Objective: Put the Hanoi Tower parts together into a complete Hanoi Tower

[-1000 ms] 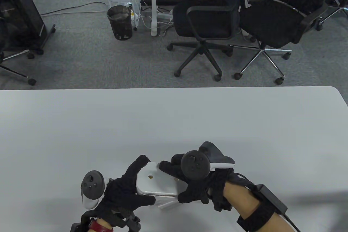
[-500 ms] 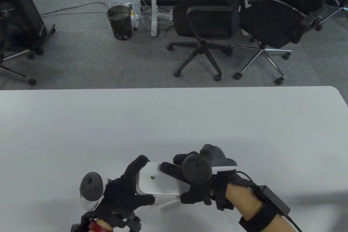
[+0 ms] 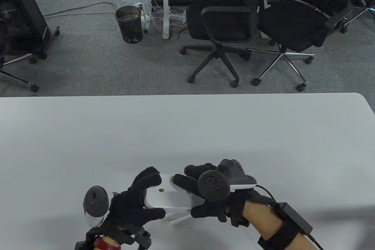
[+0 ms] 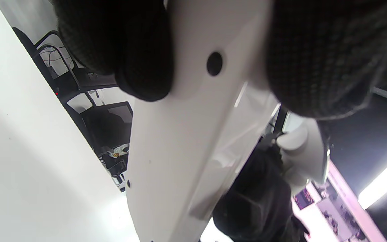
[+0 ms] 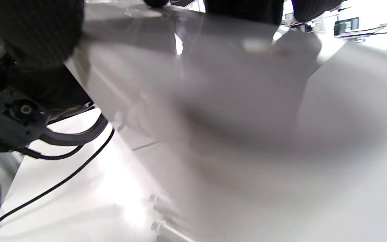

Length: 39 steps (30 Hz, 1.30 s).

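Table view gives me the clearest read: both gloved hands sit at the near edge of the table [image 3: 187, 132], clamped on one white base board [image 3: 168, 197] between them. My left hand [image 3: 133, 203] grips the board's left end, fingers over its far corner and thumb along the near edge. My right hand [image 3: 205, 200] grips the right end, fingers laid across the top. The board is lifted and tilted, with a small round hole [image 3: 160, 190] showing on its upper face. Below its near edge I see white pegs [image 3: 178, 220], but I cannot tell whether they lie on the table or are fixed to the board. The left wrist view shows the board [image 4: 180, 134] pinched between the fingers [image 4: 139, 50] and thumb. The right wrist view is mostly blur.
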Tool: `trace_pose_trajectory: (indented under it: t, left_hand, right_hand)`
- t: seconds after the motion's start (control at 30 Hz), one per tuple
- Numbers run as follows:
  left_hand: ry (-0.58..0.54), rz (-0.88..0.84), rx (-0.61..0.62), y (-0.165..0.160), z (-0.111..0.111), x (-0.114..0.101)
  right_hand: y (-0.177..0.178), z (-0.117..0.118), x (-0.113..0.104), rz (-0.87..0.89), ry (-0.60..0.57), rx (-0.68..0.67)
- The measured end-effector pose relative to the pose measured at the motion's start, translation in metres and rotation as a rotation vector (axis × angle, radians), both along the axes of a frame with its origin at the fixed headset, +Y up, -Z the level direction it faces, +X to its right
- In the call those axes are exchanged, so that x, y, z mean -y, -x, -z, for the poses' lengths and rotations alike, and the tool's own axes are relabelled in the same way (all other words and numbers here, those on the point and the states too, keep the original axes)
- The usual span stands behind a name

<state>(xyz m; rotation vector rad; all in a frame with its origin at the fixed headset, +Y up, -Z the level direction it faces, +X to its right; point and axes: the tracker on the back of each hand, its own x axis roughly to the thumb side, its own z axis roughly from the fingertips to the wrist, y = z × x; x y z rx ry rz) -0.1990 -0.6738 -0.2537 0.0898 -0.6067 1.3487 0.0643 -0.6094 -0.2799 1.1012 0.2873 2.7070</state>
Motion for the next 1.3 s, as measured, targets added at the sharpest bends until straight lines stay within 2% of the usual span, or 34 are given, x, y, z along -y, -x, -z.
trace_pose_trajectory:
  t: [0.07,0.13,0.3,0.4,0.47,0.5,0.57,0.67,0.8,0.87,0.93,1.07,1.13,1.23,1.3]
  left_hand:
    - [0.016,-0.047,0.0,0.002,0.0,0.0]
    - [0.015,-0.073,-0.007,0.004,0.0,-0.001]
    - [-0.016,-0.066,-0.026,0.002,-0.002,-0.004]
    - [-0.018,-0.075,-0.016,-0.001,-0.003,-0.004]
    - [-0.015,-0.066,-0.005,-0.005,-0.003,-0.002]
    - [-0.014,-0.064,-0.004,-0.005,-0.003,-0.002]
    - [-0.019,-0.057,-0.003,-0.006,-0.004,-0.002]
    - [-0.036,-0.041,-0.009,-0.008,-0.006,-0.002]
    - [0.009,0.038,0.037,-0.012,-0.003,-0.003]
    - [-0.007,0.18,0.049,-0.014,-0.003,-0.006]
    - [-0.013,0.441,0.019,-0.017,-0.007,-0.013]
    - [-0.105,1.013,-0.114,-0.042,-0.022,-0.022]
    - [-0.12,1.049,-0.153,-0.047,-0.024,-0.022]
    - [-0.156,0.926,-0.181,-0.04,-0.02,-0.021]
    - [-0.199,0.89,-0.27,-0.035,-0.018,-0.02]
  right_hand:
    - [-0.01,0.001,0.002,0.073,0.066,0.047]
    - [-0.028,0.003,0.006,0.245,0.127,0.147]
    - [-0.062,0.0,0.022,0.437,0.201,0.348]
    - [-0.076,-0.004,0.039,0.622,0.388,0.439]
    - [-0.077,-0.004,0.049,0.748,0.535,0.425]
    - [-0.076,-0.005,0.052,0.803,0.561,0.434]
    - [-0.078,-0.006,0.054,0.898,0.474,0.492]
    - [-0.08,-0.008,0.05,0.879,0.445,0.483]
    - [-0.083,-0.01,0.046,0.842,0.416,0.49]
    - [-0.086,-0.01,0.044,0.789,0.38,0.478]
    - [-0.089,-0.01,0.044,0.755,0.339,0.477]
    - [-0.086,-0.012,0.039,0.651,0.277,0.414]
    - [-0.086,-0.013,0.038,0.638,0.258,0.409]
    - [-0.091,-0.019,0.033,0.646,0.195,0.417]
    - [-0.095,-0.026,0.029,0.621,0.122,0.443]
